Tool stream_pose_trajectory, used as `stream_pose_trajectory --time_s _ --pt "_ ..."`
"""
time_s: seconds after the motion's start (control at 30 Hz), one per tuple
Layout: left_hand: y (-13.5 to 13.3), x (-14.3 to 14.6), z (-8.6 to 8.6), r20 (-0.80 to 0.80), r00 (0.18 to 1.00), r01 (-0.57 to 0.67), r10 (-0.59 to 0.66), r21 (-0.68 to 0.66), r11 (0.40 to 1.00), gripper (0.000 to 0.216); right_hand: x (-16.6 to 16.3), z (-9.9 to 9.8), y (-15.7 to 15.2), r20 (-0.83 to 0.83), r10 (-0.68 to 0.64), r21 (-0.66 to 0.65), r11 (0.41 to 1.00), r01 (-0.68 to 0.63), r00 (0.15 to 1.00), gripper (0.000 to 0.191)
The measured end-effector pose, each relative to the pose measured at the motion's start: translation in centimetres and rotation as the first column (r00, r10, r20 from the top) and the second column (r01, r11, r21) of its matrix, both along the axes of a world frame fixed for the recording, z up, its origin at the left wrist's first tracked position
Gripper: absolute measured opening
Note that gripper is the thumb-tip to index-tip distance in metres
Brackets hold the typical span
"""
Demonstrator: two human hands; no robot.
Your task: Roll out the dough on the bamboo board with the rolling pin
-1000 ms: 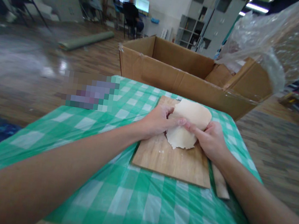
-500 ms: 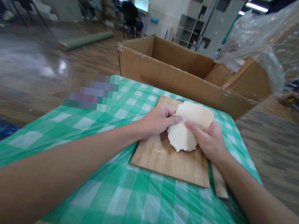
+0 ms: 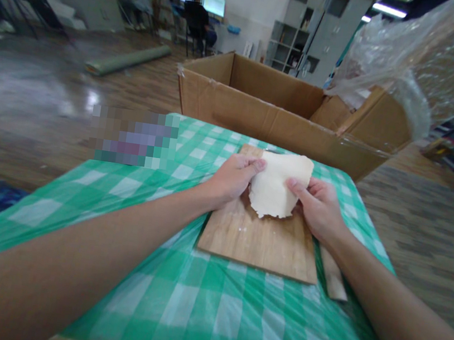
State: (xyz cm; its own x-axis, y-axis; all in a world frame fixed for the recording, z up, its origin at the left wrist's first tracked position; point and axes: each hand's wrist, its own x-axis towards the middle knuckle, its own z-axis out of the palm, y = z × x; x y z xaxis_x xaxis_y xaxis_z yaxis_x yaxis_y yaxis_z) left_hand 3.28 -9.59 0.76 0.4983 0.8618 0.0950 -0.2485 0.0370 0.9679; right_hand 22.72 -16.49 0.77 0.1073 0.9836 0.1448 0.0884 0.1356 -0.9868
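A flat sheet of pale dough (image 3: 276,187) is held up over a wooden board (image 3: 257,239) on the green checked tablecloth (image 3: 174,303). My left hand (image 3: 232,179) pinches the dough's upper left edge, thumb on top. My right hand (image 3: 319,205) grips its right edge with the fingers closed on it. The dough hangs between the two hands, and its ragged lower edge is close to the board.
A large open cardboard box (image 3: 277,112) stands just beyond the table's far edge, with crumpled clear plastic (image 3: 410,66) above its right side. A wooden stick (image 3: 333,275) lies beside the board on the right. People sit at desks with screens far back.
The hands have moved apart along the dough's top edge, and the folded dough has opened out into a flatter hanging sheet.
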Motion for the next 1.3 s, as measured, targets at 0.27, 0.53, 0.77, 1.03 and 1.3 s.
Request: stream_pose_trajectory --time_s 0.27,0.53,0.77,1.03,1.3 --pt "0.7 -0.2 -0.9 -0.041 0.996 0.078 -0.077 0.010 0.997 0.034 -0.1 0.2 -0.2 0.037 0.042 0.006 0.999 -0.042 0.998 0.040" --pt "1.0 0.0 -1.2 0.024 0.997 0.076 -0.077 0.022 0.997 0.037 0.4 -0.4 0.4 -0.074 0.001 0.011 1.000 0.000 0.997 0.043" --pt "-0.2 -0.2 -0.3 -0.205 0.979 0.040 0.011 0.242 0.970 0.024 0.1 -0.2 -0.1 0.057 0.073 -0.016 0.997 -0.073 0.996 0.047" --pt "-0.4 -0.4 0.3 -0.254 0.964 0.153 -0.082 0.272 0.950 0.021 -0.4 0.5 -0.6 0.099 0.097 0.046 0.994 -0.102 0.990 0.045" --pt "0.3 0.0 -0.3 -0.084 0.994 0.063 -0.063 -0.005 0.998 0.025 -0.2 0.0 -0.1 0.001 0.060 -0.011 0.998 -0.060 0.998 0.033"
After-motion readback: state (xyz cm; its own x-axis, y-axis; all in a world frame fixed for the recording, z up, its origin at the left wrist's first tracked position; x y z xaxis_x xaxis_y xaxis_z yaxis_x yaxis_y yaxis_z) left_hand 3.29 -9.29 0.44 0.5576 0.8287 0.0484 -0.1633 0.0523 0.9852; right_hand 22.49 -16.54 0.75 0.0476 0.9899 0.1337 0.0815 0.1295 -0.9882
